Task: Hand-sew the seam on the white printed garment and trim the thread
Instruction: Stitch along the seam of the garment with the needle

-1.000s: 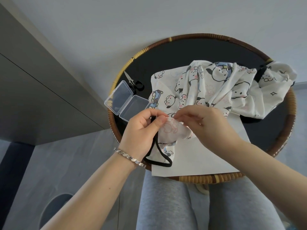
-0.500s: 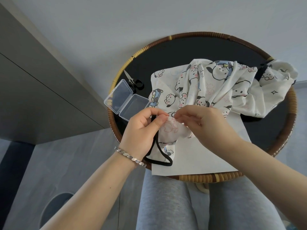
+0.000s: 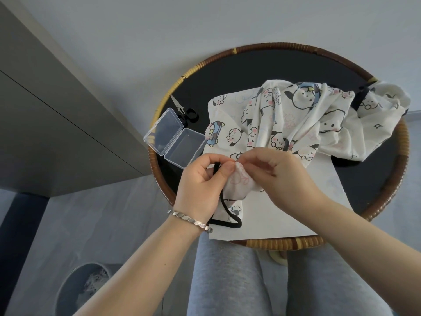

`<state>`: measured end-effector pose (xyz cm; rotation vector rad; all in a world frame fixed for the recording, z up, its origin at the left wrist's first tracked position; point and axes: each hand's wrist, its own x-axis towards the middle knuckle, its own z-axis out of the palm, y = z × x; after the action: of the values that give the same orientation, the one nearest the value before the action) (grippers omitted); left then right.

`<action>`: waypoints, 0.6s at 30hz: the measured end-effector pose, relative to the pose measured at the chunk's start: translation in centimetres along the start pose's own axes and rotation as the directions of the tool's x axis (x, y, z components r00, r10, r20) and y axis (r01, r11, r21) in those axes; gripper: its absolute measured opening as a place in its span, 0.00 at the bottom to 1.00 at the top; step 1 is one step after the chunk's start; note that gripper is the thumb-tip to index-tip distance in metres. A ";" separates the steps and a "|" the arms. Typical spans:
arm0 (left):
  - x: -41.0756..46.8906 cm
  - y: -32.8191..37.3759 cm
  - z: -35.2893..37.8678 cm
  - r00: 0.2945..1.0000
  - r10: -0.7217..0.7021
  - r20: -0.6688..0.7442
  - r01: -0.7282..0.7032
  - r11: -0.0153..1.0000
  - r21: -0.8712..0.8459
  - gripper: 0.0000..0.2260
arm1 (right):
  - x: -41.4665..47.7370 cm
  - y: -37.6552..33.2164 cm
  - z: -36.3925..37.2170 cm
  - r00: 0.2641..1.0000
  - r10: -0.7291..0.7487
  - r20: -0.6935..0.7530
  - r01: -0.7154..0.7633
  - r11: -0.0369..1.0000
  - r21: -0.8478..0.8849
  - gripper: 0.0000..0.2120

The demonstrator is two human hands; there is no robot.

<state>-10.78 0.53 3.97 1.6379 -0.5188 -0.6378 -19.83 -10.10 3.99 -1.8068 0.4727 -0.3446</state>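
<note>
Currently the white garment printed with cartoon dog faces (image 3: 296, 124) is heaped on the far-right part of the round black table with a woven rattan rim (image 3: 402, 156), and one corner is drawn to the table's near edge. That corner and a black fabric strap (image 3: 223, 225) are gripped by the left hand (image 3: 200, 185), probably to keep the seam taut and raised. The right hand (image 3: 280, 179) is pinched onto the same fold, touching the left thumb. Needle and thread cannot be made out.

A white paper sheet (image 3: 284, 221) is laid under the work and reaches the table's near rim. A clear hinged plastic box (image 3: 175, 139), lid open, and small black-handled scissors (image 3: 182, 109) are parked at the table's left rim, apart from the hands. Reach for trimming is judged unobstructed. Bare tabletop is left along the far side.
</note>
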 end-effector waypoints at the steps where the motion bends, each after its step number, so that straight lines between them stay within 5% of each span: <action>1: 0.0 0.0 0.1 1.000 0.007 -0.017 -0.007 1.000 0.010 0.06 | 0.0 -0.1 0.1 1.000 0.019 -0.007 -0.019 0.999 0.027 0.11; 9: 0.6 0.0 0.9 0.997 -0.057 -0.053 0.062 0.993 0.103 0.05 | -0.2 -0.8 0.4 0.984 0.175 -0.033 -0.159 0.947 0.280 0.06; 13: 0.7 0.3 0.8 0.997 -0.073 0.030 0.065 0.975 0.212 0.03 | 0.1 -0.1 0.5 0.944 0.286 -0.166 -0.207 0.903 0.377 0.07; 18: 1.0 0.2 0.5 0.987 -0.151 -0.048 0.159 0.952 0.262 0.02 | 0.1 0.0 1.1 0.902 0.295 -0.316 -0.121 0.874 0.470 0.08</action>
<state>-10.34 -0.56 3.95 1.9526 -0.4740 -0.6830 -19.22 -9.29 3.69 -1.2276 0.7913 -0.6024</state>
